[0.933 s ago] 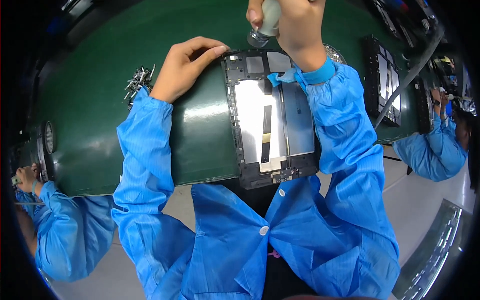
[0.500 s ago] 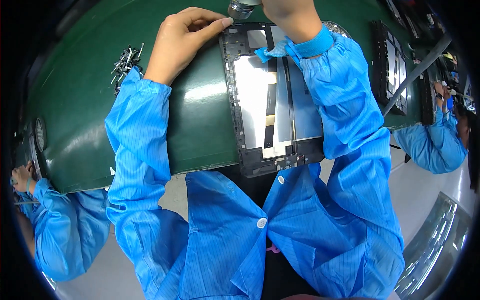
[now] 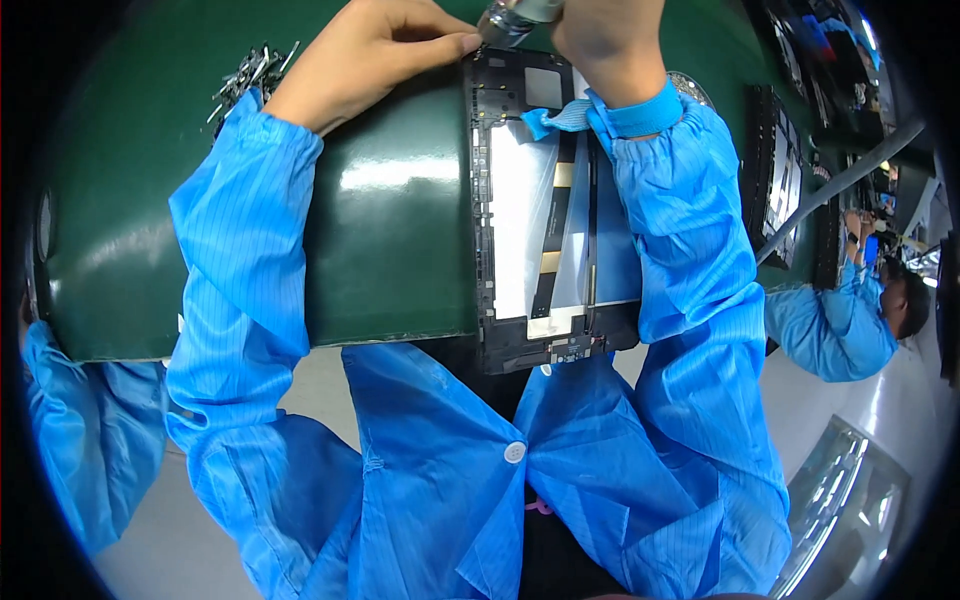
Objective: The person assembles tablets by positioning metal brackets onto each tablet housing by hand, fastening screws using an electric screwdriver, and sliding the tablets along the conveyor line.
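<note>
Since the earlier frames the view has dropped, so both hands now sit at the top edge. I see the left hand (image 3: 375, 55) resting flat on the green bench (image 3: 150, 200), fingers curled, thumb tip touching the top-left corner of the opened tablet chassis (image 3: 545, 210) and holding nothing. The right hand (image 3: 605, 35) is closed around a silvery tool (image 3: 515, 15) just above the same corner. The chassis lies flat at the bench's near edge, beneath the right forearm. A heap of small metal parts (image 3: 245, 80) lies beside the left wrist
</note>
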`<action>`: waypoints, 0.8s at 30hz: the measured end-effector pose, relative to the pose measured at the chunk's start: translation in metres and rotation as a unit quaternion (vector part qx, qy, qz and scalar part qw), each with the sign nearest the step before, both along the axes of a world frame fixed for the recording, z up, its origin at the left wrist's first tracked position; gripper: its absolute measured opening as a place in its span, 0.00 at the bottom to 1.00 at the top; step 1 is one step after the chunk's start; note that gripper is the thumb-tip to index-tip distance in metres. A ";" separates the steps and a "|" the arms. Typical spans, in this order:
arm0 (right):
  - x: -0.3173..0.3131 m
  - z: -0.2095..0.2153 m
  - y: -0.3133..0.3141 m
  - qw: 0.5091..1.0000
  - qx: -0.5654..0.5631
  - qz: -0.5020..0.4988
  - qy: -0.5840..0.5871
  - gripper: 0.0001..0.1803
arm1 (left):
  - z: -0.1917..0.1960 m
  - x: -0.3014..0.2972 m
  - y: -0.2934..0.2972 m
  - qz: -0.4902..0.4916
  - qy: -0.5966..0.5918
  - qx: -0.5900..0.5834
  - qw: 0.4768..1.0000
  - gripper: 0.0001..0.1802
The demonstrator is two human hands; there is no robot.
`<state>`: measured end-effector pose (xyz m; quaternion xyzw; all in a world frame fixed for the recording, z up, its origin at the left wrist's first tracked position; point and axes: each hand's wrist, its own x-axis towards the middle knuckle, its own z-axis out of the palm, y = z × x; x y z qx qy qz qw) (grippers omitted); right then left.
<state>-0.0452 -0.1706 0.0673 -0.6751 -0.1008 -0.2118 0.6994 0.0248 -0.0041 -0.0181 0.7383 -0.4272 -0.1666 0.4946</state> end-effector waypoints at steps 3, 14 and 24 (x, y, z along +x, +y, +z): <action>0.002 -0.003 0.002 1.000 -0.012 -0.012 0.019 0.17 | -0.004 0.000 -0.001 0.012 0.007 0.002 1.000 0.12; 0.007 -0.014 -0.002 1.000 0.000 -0.005 -0.022 0.14 | 0.022 -0.017 -0.007 0.035 0.098 -0.028 0.994 0.10; 0.005 -0.013 0.002 1.000 -0.010 -0.009 -0.016 0.14 | 0.022 -0.016 -0.005 0.034 0.105 -0.024 0.994 0.09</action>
